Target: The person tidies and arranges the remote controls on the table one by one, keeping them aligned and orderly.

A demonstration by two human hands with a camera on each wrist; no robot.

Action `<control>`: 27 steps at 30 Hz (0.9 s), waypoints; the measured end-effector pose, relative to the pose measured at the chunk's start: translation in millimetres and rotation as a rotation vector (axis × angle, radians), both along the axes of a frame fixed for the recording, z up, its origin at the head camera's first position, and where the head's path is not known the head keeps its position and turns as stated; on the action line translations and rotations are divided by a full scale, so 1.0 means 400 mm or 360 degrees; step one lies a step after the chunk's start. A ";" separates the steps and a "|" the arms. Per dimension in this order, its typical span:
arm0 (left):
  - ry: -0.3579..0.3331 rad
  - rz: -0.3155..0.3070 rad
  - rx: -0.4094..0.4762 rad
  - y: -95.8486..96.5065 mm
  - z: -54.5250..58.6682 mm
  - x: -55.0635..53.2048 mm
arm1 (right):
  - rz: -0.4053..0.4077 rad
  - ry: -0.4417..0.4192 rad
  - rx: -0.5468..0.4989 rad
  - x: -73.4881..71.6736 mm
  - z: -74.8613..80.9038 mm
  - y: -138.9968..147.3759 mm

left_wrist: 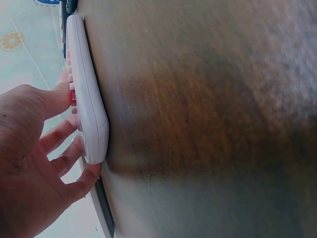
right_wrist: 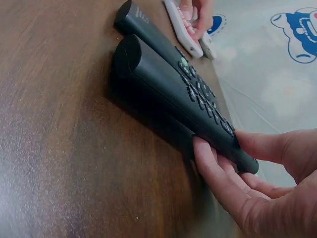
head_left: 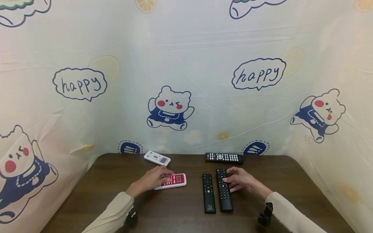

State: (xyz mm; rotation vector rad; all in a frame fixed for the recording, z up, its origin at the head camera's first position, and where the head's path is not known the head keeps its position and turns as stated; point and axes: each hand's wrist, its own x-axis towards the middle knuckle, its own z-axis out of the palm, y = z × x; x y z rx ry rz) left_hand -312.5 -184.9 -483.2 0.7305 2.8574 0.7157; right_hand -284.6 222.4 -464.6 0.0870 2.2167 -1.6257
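Wider black remote (head_left: pixel 225 199) is risking swinging into the slimmer black remote (head_left: pixel 208 194), the right hand (head_left: pixel 241 180) pinching off-centre; the left hand (head_left: pixel 151 178) is touching the red-faced remote (head_left: pixel 178 180), hold unclear.

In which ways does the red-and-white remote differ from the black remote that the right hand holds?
The red-and-white remote has a small screen; the black remote shows none. The red-and-white remote points sideways; the black remote runs front to back. Both have buttons and are gripped, by the left hand and the right hand respectively.
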 end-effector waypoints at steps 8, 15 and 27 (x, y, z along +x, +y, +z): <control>0.0000 0.0003 0.0001 -0.002 -0.001 -0.002 | 0.0018 0.0080 0.0108 0.002 -0.012 -0.021; -0.0009 -0.0016 0.0001 -0.002 -0.005 -0.001 | 0.0026 0.0088 0.0253 0.010 -0.003 -0.044; 0.0011 -0.0023 -0.0008 -0.003 -0.003 -0.008 | 0.0030 0.0022 0.0329 0.005 0.018 -0.050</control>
